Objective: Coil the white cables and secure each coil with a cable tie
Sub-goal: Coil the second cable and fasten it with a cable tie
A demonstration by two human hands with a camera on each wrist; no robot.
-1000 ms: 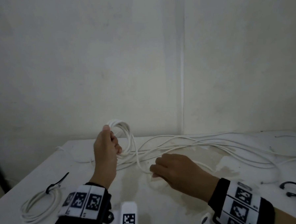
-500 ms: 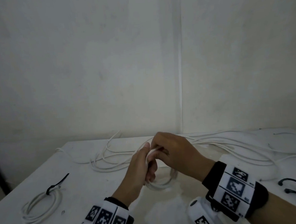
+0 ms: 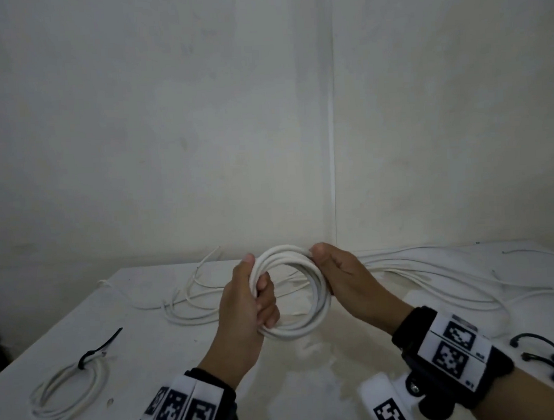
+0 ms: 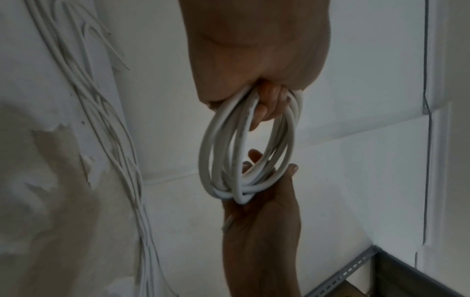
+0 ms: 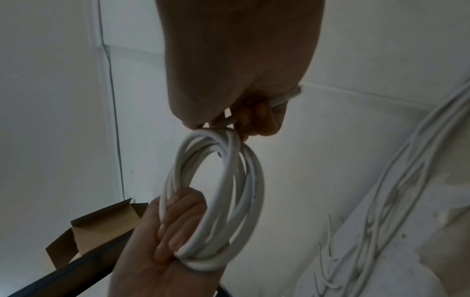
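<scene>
White cable coil [image 3: 293,292] gripped by left hand [image 3: 245,311] and right hand [image 3: 347,283], seemingly above table [image 3: 149,361] centre, loose cables [image 3: 433,282] behind

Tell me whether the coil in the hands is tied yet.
Not tied. The coil shows only bare white loops, gripped by the left hand and right hand; the black ties lie on the table.

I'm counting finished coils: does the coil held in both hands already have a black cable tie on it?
No: the held coil, gripped by the left hand and right hand, shows only bare white loops.
</scene>
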